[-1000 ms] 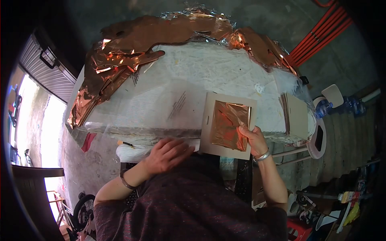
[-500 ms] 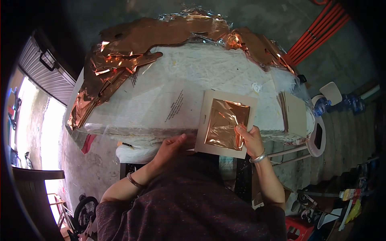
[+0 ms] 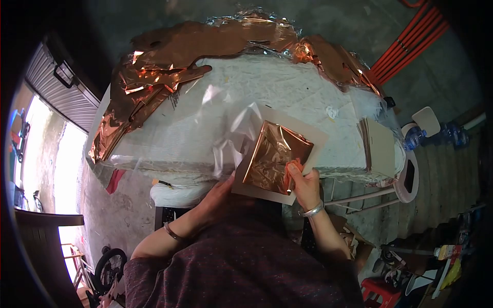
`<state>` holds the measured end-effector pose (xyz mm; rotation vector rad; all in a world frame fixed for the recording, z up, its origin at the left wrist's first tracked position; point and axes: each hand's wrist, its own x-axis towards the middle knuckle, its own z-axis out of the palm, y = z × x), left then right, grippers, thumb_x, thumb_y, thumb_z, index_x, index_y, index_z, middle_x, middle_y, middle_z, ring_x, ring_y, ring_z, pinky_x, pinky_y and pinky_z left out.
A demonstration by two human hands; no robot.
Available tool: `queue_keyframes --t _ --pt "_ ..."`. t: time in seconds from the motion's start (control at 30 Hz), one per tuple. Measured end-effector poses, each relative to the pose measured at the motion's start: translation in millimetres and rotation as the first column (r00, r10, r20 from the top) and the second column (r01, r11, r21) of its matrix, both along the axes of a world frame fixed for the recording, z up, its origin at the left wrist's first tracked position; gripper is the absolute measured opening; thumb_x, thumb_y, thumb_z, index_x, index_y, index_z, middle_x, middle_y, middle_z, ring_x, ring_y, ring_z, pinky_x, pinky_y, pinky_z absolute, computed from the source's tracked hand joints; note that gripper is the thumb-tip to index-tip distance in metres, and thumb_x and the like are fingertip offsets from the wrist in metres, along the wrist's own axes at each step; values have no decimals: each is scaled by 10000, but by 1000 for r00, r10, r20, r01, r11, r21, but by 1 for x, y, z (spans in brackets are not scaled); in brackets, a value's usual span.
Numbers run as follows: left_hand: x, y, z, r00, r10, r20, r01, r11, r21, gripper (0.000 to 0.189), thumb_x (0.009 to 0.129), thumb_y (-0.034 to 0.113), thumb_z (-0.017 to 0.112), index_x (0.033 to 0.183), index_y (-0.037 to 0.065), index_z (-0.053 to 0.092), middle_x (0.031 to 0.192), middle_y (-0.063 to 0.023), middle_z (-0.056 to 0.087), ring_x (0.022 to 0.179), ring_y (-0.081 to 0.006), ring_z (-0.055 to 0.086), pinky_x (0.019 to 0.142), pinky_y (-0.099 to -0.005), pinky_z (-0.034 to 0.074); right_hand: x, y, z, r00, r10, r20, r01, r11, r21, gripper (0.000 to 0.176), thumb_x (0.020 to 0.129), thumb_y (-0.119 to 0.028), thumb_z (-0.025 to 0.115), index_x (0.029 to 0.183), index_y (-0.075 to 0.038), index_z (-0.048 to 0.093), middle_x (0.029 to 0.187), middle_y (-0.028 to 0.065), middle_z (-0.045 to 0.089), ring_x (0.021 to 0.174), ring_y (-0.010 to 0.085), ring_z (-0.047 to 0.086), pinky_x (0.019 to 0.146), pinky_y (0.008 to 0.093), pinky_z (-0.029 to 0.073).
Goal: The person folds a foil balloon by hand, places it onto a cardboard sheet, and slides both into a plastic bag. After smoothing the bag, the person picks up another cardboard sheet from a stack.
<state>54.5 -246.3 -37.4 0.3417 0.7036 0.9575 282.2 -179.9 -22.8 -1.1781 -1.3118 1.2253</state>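
A beige card (image 3: 314, 134) with a shiny copper-coloured foil sheet (image 3: 275, 154) on it lies tilted in front of me, over the near edge of the white-covered table (image 3: 257, 82). My right hand (image 3: 304, 186) grips the card's lower right side, thumb on top, with a crumpled bit of orange foil by the thumb. At the card's lower left edge is my left hand (image 3: 220, 194), its fingertips partly hidden beside clear plastic film (image 3: 231, 149) that rises from the table. Whether this hand holds the film or card is unclear.
Copper foil scraps (image 3: 200, 43) line the table's far and left edges. A stack of beige cards (image 3: 379, 146) stands at the right. Beyond are a white chair (image 3: 408, 177), blue bottles (image 3: 452, 134), orange poles (image 3: 411, 41) and a red stool (image 3: 381, 290).
The card with foil has moved left and turned clockwise with my right hand. My left hand has reached the card's edge, and the clear film has lifted and crumpled.
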Motion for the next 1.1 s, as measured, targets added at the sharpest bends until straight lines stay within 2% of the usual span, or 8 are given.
queue_keyframes --t 0.13,0.2,0.27,0.33,0.4,0.5,0.77,1.1 --pt "-17 -4 -2 988 -138 -62 144 985 91 425 993 364 460 1287 62 513 1260 -95 578 1124 -228 574 942 -405 478 12 10 5 992 43 -123 -45 999 -13 204 940 -139 597 782 -13 624 662 -33 563 576 35 469 502 220 373" --pt "-12 0 13 995 55 -86 -50 997 55 574 977 440 465 1333 -11 456 1238 -118 571 1110 -241 577 895 -379 501 16 14 1 994 27 -110 -28 1000 -8 209 940 -142 598 779 -12 624 657 -32 562 571 36 470 498 219 372" --pt "-12 7 3 997 68 -34 -67 998 23 528 969 440 482 1280 14 498 1177 -109 601 1086 -247 588 892 -392 498 21 15 -1 995 9 -97 -9 1000 -1 214 940 -146 599 777 -11 623 652 -31 561 567 37 471 494 218 370" --pt "-10 13 -7 996 81 21 -81 997 -11 484 961 441 499 1228 39 540 1115 -100 630 1063 -253 599 890 -404 496 28 15 -3 995 69 -70 -75 995 -73 113 932 -108 600 893 -5 631 780 -17 593 669 55 533 588 211 428" --pt "-6 19 -11 992 69 -106 -77 995 -71 530 945 483 512 1175 7 550 1049 -70 638 956 -226 631 821 -378 510 34 15 -5 995 86 -58 -91 992 -87 115 931 -107 601 887 -7 635 776 -19 593 667 54 528 587 211 426" --pt "-2 24 -10 951 103 -291 -113 993 -18 499 941 498 510 1073 22 581 1003 -62 632 945 -210 628 802 -380 516 35 15 -1 997 81 -7 -82 995 -60 120 932 -107 602 879 -7 644 771 -21 596 665 49 519 586 208 419" --pt "2 11 -13 961 179 -209 -146 976 162 462 980 417 474 1181 15 580 1128 -119 646 1014 -220 631 853 -371 514 44 13 0 999 19 33 -19 1000 -14 186 928 -157 619 814 -12 645 690 -35 590 611 34 495 523 207 383" --pt "4 2 -18 974 181 -137 -157 973 167 414 989 373 466 1203 35 574 1126 -119 653 996 -232 646 858 -401 521 56 10 -6 990 101 -94 -117 976 -184 108 923 -121 616 909 -20 652 822 -10 630 725 53 553 647 217 440"
